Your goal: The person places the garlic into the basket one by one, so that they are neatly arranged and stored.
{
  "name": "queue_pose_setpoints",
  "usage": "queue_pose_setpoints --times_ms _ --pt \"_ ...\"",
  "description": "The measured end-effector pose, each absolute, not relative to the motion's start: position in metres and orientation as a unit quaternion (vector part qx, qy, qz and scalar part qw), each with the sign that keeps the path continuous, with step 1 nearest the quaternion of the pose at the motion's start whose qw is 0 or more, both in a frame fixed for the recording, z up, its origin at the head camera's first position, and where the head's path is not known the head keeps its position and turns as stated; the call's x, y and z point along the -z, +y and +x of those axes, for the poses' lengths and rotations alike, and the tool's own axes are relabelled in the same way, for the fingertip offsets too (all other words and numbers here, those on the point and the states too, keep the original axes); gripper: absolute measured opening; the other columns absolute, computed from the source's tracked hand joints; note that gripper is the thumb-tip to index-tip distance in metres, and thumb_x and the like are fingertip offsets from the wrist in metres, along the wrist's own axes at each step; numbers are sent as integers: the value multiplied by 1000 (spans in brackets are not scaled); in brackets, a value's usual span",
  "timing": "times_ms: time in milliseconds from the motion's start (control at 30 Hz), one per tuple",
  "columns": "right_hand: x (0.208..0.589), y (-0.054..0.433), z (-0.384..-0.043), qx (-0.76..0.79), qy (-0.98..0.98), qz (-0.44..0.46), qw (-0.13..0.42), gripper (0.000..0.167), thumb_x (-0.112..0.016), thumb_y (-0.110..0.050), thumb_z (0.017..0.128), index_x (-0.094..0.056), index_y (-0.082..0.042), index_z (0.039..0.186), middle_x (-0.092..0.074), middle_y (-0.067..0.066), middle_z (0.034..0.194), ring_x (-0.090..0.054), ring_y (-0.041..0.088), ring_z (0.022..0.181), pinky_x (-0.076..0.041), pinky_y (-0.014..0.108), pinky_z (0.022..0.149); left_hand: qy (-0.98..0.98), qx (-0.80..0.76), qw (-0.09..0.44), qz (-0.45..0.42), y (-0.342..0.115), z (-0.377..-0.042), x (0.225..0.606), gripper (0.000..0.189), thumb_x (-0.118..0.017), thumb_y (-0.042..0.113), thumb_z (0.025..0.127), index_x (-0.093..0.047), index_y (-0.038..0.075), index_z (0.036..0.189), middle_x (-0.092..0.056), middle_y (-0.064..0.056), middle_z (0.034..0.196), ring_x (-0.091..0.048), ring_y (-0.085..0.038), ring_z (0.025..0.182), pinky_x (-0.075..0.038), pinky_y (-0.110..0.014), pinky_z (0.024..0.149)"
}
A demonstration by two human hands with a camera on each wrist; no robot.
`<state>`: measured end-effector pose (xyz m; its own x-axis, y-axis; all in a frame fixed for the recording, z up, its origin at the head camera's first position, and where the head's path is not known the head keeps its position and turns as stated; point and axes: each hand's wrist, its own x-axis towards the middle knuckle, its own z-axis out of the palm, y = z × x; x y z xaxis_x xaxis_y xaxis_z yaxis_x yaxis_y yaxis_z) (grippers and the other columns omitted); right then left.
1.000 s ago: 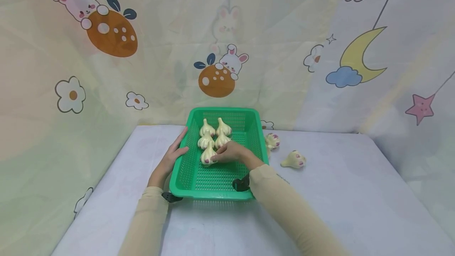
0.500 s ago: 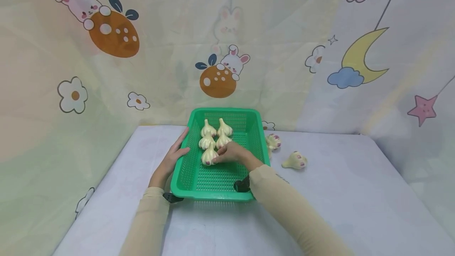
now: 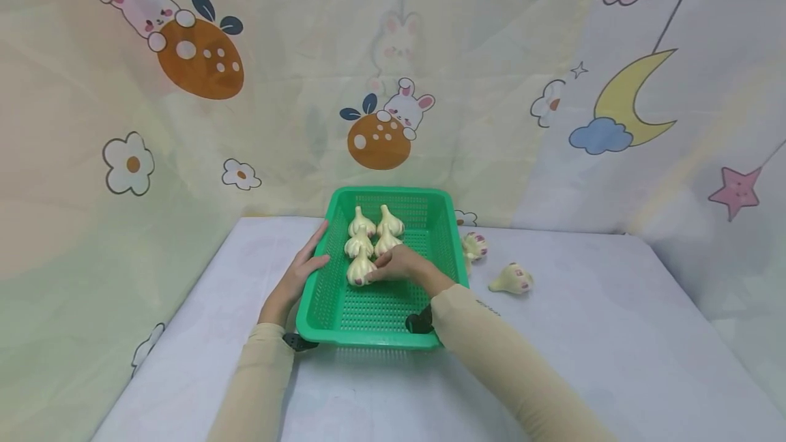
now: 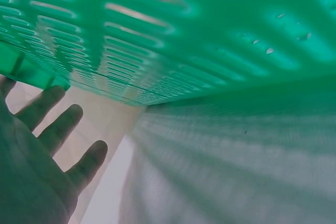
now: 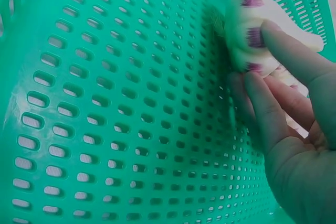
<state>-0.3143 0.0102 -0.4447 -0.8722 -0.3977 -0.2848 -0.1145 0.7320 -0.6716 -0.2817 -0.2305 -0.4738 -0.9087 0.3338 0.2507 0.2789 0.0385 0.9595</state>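
Note:
A green plastic basket (image 3: 374, 338) stands on the table, holding several cream garlic bulbs (image 3: 358, 246) with purple marks, set in two rows toward its left and back. My right hand (image 3: 402, 264) reaches in over the right side and pinches the nearest garlic bulb (image 3: 360, 270) of the left row. The right wrist view shows thumb and fingers on the purple-marked end of that garlic bulb (image 5: 257, 30), close over the perforated floor. Along the basket's left rim lies my left hand (image 3: 296, 278), thumb at the rim. Its fingers (image 4: 63, 129) are straight and spread beside the slotted wall.
On the table right of the basket lies a garlic bulb (image 3: 512, 280). Closer to the basket's right wall is another garlic bulb (image 3: 474, 245), partly hidden by the rim. Behind the white-covered table (image 3: 583, 333) hangs a cloth (image 3: 295, 87) printed with cartoons.
The pinched garlic bulb has shifted and tilted slightly in my right hand, staying at the front of the left row. My left hand keeps its place on the rim; the whole view drifts slightly.

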Motion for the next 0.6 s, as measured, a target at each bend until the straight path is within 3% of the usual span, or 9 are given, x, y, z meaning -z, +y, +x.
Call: queue_pose_setpoints --times_ms 133,300,600 --pt "445 10 -314 360 897 -128 221 34 -74 -42 79 -76 -15 99 -68 -1 105 -57 14 97 -49 28 84 721 -660 19 211 -231 -284 477 65 -37 6 96 -10 19 155 -4 -1 162 -2 -25 148 -6 -53 117" --pt "444 10 -313 402 875 -118 242 28 -74 -37 81 -77 -12 93 -70 0 94 -60 13 91 -49 28 82 724 -657 23 210 -228 -278 465 67 -36 3 95 -8 11 154 -1 -8 161 0 -29 148 -5 -54 117" --pt "443 10 -312 409 869 -136 241 31 -72 -35 83 -75 -10 101 -68 1 106 -59 14 96 -50 29 83 728 -655 29 199 -223 -268 453 65 -36 4 96 -7 8 154 -1 -10 161 -1 -29 148 -6 -53 117"
